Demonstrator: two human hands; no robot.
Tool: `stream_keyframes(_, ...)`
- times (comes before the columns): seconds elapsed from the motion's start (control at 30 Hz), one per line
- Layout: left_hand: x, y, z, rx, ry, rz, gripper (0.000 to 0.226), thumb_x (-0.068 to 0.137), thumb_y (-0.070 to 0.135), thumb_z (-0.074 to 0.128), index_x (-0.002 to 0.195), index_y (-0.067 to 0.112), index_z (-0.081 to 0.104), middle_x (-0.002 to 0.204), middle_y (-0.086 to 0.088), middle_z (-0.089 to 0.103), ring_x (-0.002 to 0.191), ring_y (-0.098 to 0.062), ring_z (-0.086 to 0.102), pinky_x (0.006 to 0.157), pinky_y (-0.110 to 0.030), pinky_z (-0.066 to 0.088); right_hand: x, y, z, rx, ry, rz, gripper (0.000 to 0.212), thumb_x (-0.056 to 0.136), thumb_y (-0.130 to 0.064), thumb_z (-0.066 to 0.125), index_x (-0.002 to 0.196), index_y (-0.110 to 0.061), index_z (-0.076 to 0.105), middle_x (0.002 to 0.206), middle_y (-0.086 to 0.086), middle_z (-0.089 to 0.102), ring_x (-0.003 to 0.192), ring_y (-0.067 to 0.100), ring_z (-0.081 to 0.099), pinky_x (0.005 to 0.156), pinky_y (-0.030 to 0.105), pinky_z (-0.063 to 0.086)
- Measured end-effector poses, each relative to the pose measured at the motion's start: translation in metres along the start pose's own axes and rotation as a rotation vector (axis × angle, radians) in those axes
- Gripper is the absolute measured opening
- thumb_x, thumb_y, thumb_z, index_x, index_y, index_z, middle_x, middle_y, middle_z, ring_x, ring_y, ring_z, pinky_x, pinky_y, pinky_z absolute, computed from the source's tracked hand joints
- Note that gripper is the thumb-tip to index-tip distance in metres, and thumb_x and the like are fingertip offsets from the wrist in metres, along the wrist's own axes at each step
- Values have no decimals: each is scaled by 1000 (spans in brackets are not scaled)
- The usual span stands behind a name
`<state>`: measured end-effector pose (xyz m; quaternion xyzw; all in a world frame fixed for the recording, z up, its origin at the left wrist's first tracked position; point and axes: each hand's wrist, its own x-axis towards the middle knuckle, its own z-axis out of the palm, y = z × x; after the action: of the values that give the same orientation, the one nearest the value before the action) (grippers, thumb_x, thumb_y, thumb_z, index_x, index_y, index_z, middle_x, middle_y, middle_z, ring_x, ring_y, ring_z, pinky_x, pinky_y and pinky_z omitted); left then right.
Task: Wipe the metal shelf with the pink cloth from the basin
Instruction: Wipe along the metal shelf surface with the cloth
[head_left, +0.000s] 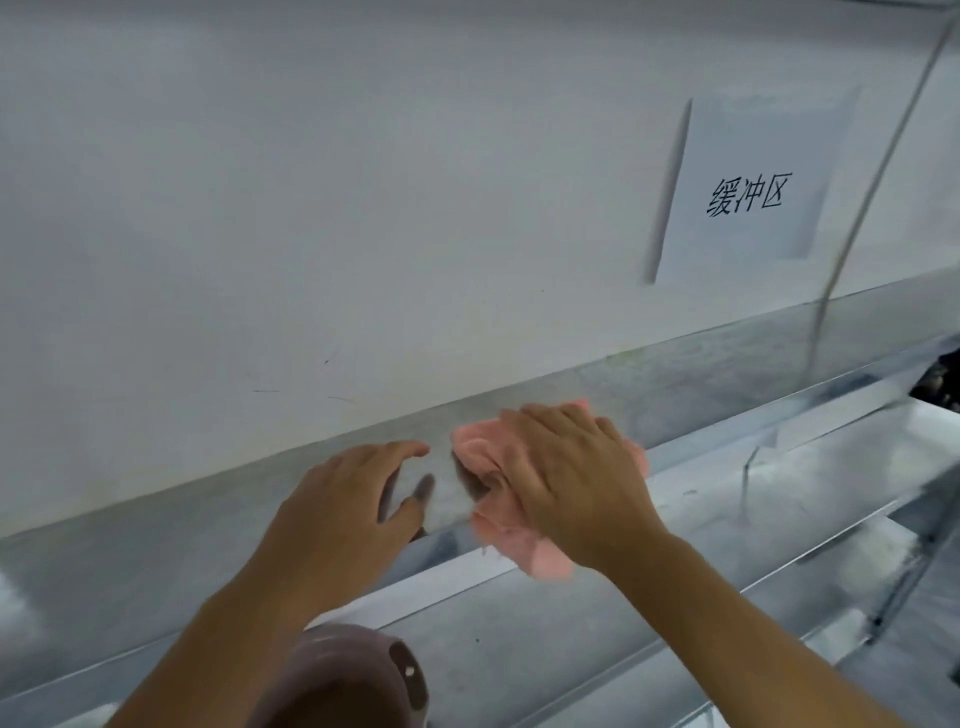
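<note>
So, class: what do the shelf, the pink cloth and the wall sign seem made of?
Shelf: likely metal, dull grey sheen, faint reflections. Pink cloth: soft fabric, fuzzy, crumpled under the right hand. Sign: probably paper, white, flat, printed characters.

Cloth (485, 457) on shelf (727, 364) under right hand (571, 478); left hand (343, 499) beside

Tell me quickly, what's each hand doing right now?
Left hand: open, fingers spread on the metal shelf.
Right hand: open, pressing down the pink cloth.
</note>
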<state>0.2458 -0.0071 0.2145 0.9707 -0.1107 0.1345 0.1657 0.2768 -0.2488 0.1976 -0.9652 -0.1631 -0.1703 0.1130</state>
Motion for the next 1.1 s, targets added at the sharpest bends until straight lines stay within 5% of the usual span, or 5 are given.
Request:
stream_keyframes(0.13, 11, 14, 9, -4, 1, -1, 55, 91, 63, 38, 142, 45, 48, 138, 22, 56, 124, -6, 51, 101, -26, 37, -6, -1, 21, 53, 47, -171, 57, 108, -59, 27, 149, -34, 58, 150, -10, 65, 143, 13, 55, 125, 42, 36)
stream_keyframes(0.4, 32, 35, 29, 7, -16, -3, 45, 93, 52, 41, 138, 48, 48, 131, 29, 53, 121, -1, 48, 96, -23, 36, -2, 104, 0, 58, 124, 82, 58, 104, -54, 25, 144, -39, 65, 151, -11, 64, 148, 13, 52, 128, 41, 26)
stream_keyframes(0.8, 77, 101, 65, 3, -15, 42, 47, 93, 51, 41, 138, 43, 53, 135, 25, 55, 123, -2, 47, 97, -21, 33, 9, 180, -6, 85, 208, 113, 65, 98, -55, 24, 134, -36, 74, 142, -10, 71, 140, 15, 59, 123, 43, 32)
stream_keyframes(0.97, 89, 124, 76, 20, 6, 28, 43, 94, 46, 49, 136, 43, 55, 135, 25, 55, 123, -1, 45, 97, -23, 32, 3, 157, 16, 147, 283, -41, 45, 100, -45, 46, 130, -31, 76, 136, -9, 75, 132, 15, 64, 121, 35, 33)
stream_keyframes(1.1, 96, 140, 84, 19, 18, 38, 44, 93, 51, 43, 133, 41, 58, 132, 22, 58, 121, -6, 49, 103, -27, 37, 11, 217, -6, 109, 189, 1, 58, 97, -52, 32, 135, -37, 73, 144, -12, 70, 141, 12, 58, 123, 37, 32)
